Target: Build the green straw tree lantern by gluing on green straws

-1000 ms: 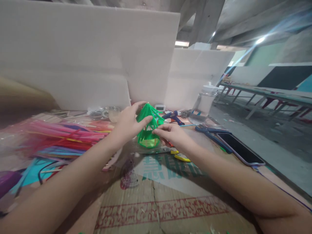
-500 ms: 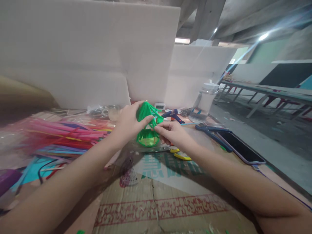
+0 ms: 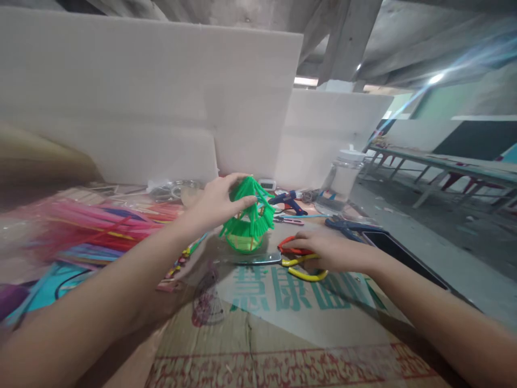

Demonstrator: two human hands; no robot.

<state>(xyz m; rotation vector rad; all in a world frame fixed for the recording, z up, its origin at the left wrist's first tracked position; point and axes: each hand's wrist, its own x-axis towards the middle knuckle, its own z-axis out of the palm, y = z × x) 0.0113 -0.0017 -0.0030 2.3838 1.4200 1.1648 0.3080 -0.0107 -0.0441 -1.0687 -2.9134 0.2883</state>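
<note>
A green cone-shaped craft piece (image 3: 253, 226), made of what look like fuzzy pipe cleaners, stands upright with a fringe around a pale, round lower part. My left hand (image 3: 226, 200) is closed on its upper left side, thumb across the front. To the right, my right hand (image 3: 329, 250) lies low over the table with its fingers curled onto a red-handled tool (image 3: 288, 245), whose working end I cannot make out. Just below those fingers lie yellow-handled scissors (image 3: 309, 276) with a broad silver blade pointing left.
Bundled pink and red pipe cleaners (image 3: 92, 221) lie at left. Behind are a dark blue glue gun (image 3: 290, 201), a small white digital display (image 3: 266, 185) and a clear bottle (image 3: 341, 175). Dark-handled pliers (image 3: 347, 225) and a phone (image 3: 399, 258) lie at right. White boards (image 3: 161, 97) stand behind.
My right hand has left the green piece and moved right and down onto the red-handled tool. My left hand still holds the green piece. The view has tipped up slightly.
</note>
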